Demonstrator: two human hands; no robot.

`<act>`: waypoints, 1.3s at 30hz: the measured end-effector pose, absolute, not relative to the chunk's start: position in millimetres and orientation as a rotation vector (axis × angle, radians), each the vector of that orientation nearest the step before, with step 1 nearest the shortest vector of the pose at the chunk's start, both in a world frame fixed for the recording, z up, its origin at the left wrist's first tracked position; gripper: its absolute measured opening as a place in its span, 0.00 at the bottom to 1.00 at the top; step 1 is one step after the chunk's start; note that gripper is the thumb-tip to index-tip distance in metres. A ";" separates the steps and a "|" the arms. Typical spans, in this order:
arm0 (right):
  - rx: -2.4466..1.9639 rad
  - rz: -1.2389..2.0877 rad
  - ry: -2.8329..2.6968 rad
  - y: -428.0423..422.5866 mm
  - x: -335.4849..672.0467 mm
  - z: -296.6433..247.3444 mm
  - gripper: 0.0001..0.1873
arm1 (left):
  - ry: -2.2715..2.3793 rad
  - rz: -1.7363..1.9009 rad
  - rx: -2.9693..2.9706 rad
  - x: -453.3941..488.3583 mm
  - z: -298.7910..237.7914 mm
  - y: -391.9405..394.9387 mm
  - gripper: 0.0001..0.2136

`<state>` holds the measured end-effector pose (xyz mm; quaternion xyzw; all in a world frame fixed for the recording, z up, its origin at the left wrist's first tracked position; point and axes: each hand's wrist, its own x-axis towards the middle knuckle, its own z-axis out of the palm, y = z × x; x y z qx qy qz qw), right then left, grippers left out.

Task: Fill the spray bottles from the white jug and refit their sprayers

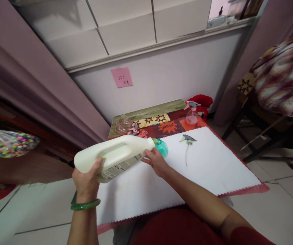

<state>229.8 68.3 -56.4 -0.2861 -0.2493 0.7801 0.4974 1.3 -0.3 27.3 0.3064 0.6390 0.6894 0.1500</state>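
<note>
A large creamy-white plastic jug (116, 151) with a built-in handle and a printed label lies nearly level in the air over the table. My left hand (86, 180) grips its base end from below, thumb on the near side. Close to the neck, my right hand (156, 160) supports the jug with its fingers. The jug's mouth meets the green neck of a small translucent teal spray bottle (162, 148), partly hidden behind it. Whether liquid is flowing cannot be made out. To the right, a grey and green spray trigger (188, 139) with a thin tube lies loose.
A white mat (212, 163) covers most of the table. At the back stand a pink-tinted spray bottle (192, 115) and, on the left, a clear bottle (123, 126) lying near a pink and grey trigger (134, 129). A pink note (121, 77) is on the wall.
</note>
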 end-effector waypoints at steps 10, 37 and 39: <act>-0.686 1.889 -0.606 68.7 229.4 -57.0 0.31 | 1.828 1.979 0.865 4.3 29.4 -1.5 0.27; -0.693 1.892 -0.583 70.1 227.8 -59.2 0.32 | 1.816 1.976 0.804 13.9 40.4 -3.6 0.27; -0.687 1.889 -0.585 70.0 227.6 -59.9 0.32 | 1.825 1.978 0.803 14.9 41.5 -3.8 0.27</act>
